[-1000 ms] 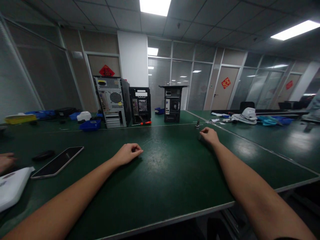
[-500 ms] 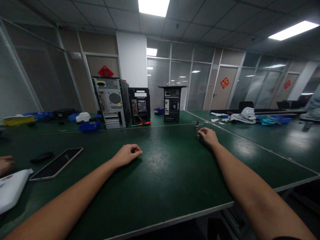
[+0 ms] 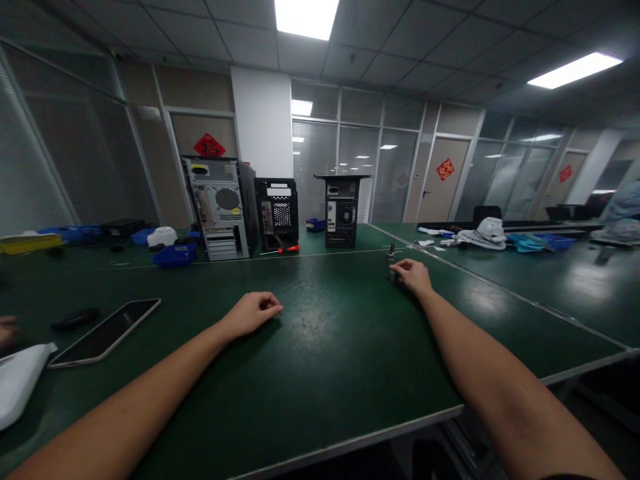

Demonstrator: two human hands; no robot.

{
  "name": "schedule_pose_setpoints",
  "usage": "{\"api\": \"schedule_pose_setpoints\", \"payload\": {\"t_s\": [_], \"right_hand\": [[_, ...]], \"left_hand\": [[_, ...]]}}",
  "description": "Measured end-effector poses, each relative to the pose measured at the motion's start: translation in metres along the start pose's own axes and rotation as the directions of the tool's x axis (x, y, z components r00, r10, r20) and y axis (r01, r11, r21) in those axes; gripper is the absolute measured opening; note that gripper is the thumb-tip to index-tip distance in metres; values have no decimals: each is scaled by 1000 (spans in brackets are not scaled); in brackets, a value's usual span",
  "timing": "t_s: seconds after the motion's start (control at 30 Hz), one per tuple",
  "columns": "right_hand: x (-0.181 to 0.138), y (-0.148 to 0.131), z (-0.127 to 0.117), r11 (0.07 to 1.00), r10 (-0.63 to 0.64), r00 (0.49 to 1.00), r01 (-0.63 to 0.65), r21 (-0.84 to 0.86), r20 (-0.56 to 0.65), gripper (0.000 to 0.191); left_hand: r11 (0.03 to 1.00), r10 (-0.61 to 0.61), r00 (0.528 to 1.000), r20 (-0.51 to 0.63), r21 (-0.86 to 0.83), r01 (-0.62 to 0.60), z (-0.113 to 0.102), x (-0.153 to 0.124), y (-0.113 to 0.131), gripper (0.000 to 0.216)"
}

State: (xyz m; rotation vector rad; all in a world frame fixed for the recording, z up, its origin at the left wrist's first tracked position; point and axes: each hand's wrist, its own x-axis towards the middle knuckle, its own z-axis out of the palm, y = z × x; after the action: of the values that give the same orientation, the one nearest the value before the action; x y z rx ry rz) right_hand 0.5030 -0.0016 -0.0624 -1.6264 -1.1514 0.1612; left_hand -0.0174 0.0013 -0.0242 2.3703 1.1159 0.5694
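Observation:
My right hand [image 3: 413, 275] is at the right of the green table [image 3: 320, 373], thumb and fingers pinched on a small grey metal piece [image 3: 393, 275]. Its kind is too small and partly covered to make out. Just behind stands a small dark metal part [image 3: 391, 253], upright and apart from my fingers. My left hand [image 3: 251, 312] rests on the tabletop left of the middle, its fingers curled in towards the thumb; nothing shows in it.
Three computer cases [image 3: 223, 207] stand along the back, a red screwdriver [image 3: 287, 250] before them. Blue trays [image 3: 175, 255] lie at the back left. A phone [image 3: 107, 333] and a white object [image 3: 23, 383] lie left, near another person's hand [image 3: 7, 332]. A white cap [image 3: 491, 231] lies back right.
Both hands keep nearly the same place and pose. The whole view has shifted slightly with the head. The other person's hand at the left edge shows less.

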Motion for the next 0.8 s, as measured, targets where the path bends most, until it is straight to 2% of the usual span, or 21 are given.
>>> {"api": "schedule_pose_setpoints", "payload": {"t_s": [0.2, 0.47, 0.63, 0.8], "right_hand": [[3, 2, 0, 1000, -11, 1000, 11, -29, 6, 30], [-1, -15, 2, 961, -78, 996, 66, -268, -35, 33], [-4, -21, 2, 950, -88, 996, 75, -302, -28, 29], [-4, -22, 1, 932, -139, 990, 136, -336, 14, 23]], "left_hand": [[1000, 17, 1000, -8, 4, -17, 1, 0, -2, 44], [1000, 9, 1000, 6, -1, -9, -1, -1, 3, 45], [1000, 15, 1000, 7, 2, -15, -1, -2, 4, 45], [1000, 8, 1000, -2, 12, -8, -1, -2, 5, 46]]}}
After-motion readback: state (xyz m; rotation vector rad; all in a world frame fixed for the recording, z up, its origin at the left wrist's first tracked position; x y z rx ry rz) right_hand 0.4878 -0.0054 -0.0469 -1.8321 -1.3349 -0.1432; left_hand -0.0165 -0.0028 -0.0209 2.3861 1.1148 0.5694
